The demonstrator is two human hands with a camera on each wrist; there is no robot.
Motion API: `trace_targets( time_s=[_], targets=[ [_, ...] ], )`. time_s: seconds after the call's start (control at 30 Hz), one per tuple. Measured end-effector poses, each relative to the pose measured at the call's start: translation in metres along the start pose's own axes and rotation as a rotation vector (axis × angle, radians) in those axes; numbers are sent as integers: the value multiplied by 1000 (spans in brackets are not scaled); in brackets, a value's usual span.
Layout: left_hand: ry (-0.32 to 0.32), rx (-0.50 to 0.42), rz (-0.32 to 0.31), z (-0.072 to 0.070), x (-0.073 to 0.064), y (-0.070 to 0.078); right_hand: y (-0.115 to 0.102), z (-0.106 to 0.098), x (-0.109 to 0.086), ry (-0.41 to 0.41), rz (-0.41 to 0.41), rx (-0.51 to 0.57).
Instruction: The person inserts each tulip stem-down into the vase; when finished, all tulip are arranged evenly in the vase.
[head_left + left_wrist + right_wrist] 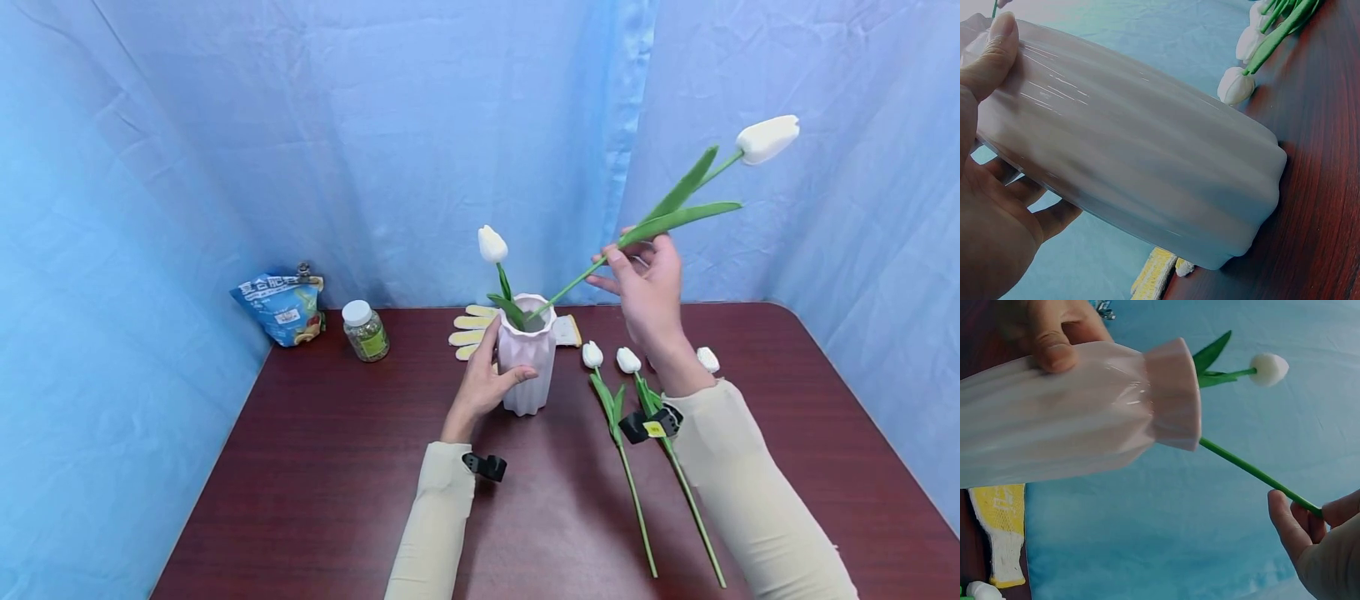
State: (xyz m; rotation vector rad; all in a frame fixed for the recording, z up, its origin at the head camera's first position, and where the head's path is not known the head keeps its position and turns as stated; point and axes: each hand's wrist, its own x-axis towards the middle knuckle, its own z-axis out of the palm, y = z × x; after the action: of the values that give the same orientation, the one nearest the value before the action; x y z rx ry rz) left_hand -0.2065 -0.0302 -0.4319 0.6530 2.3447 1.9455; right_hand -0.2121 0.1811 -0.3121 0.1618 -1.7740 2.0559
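Note:
A pale pink-white ribbed vase [528,367] stands on the dark wooden table. My left hand [486,379] grips its side, thumb across the front and fingers round the far left, as the left wrist view also shows. One white tulip [492,244] with green leaves is in the vase and leans left. My right hand [651,287] pinches the green stem of another white tulip [767,139] between thumb and fingers, up and to the right of the vase. In the right wrist view this stem [1244,465] slants into the vase mouth, its lower end hidden inside.
Two white tulips [628,360] lie on the table right of the vase, and another bloom [707,359] shows beyond the right forearm. Behind the vase lies a yellow-and-white glove [472,327]. At the back left are a white-lidded jar [366,332] and a clipped blue bag [281,308]. Blue curtains surround the table.

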Motion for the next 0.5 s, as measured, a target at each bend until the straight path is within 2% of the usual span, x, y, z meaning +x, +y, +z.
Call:
trace_targets(
  time_s=[0.13, 0.37, 0.5],
  targets=[
    [-1, -4, 6, 0, 1, -3, 5, 10, -3, -4, -76, -75],
    [17, -6, 33, 4, 9, -37, 8, 16, -4, -25, -123, -155],
    [22, -4, 36, 4, 10, -40, 4, 16, -5, -23, -142, -184]
  ],
)
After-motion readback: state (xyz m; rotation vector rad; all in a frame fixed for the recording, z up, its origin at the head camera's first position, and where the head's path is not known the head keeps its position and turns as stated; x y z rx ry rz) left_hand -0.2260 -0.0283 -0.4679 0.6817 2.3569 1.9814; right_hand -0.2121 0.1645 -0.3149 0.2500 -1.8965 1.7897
